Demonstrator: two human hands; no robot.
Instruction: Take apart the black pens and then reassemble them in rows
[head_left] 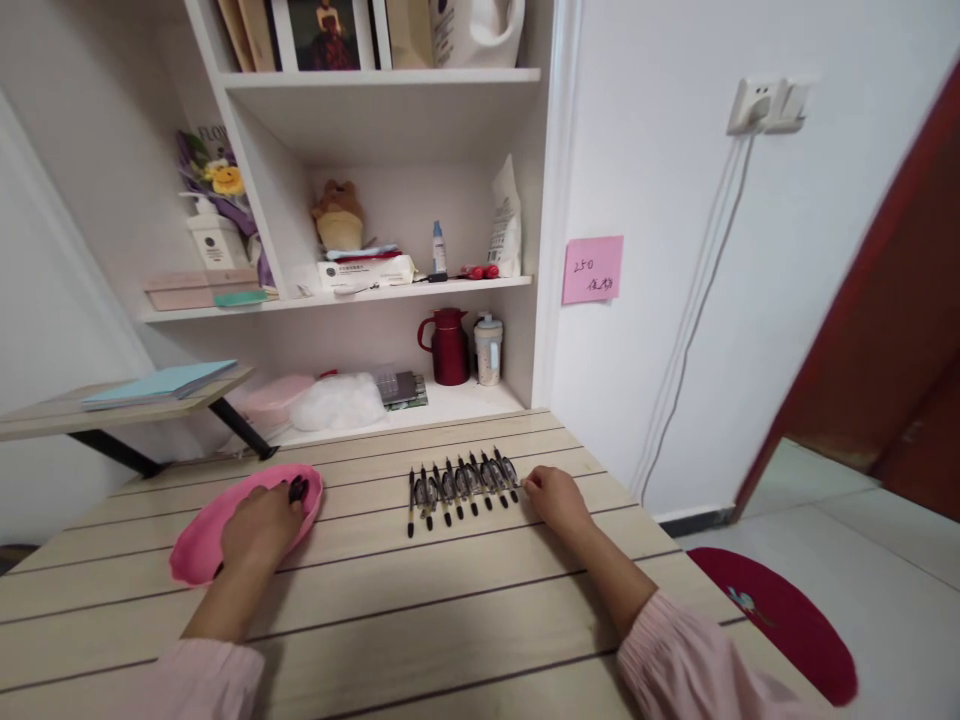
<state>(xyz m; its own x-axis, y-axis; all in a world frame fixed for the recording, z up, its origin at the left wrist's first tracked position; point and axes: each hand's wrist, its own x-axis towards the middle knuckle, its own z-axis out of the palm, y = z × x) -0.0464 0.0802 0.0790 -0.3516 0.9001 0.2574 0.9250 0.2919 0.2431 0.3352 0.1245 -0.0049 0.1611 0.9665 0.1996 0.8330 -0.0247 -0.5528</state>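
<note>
My left hand [261, 528] reaches into a pink scalloped bowl [196, 535] on the left of the table. Its fingers are curled around a small glossy black object [298, 488], whose exact kind I cannot make out. In the middle of the table, several black pens [411, 503] lie side by side in a slanting row. Dark, shiny, partly see-through pieces [444, 487] lie between the pens. My right hand [555, 497] rests at the right end of this row, with fingers bent together beside the last pen; whether anything is in them is hidden.
A raised wooden stand [150, 400] carrying a blue booklet [165, 384] is at the left. Behind the table, shelves hold a red jug [450, 347], a pale cup [489, 350] and a white plastic bag [337, 402]. A red stool [780, 620] stands at the right.
</note>
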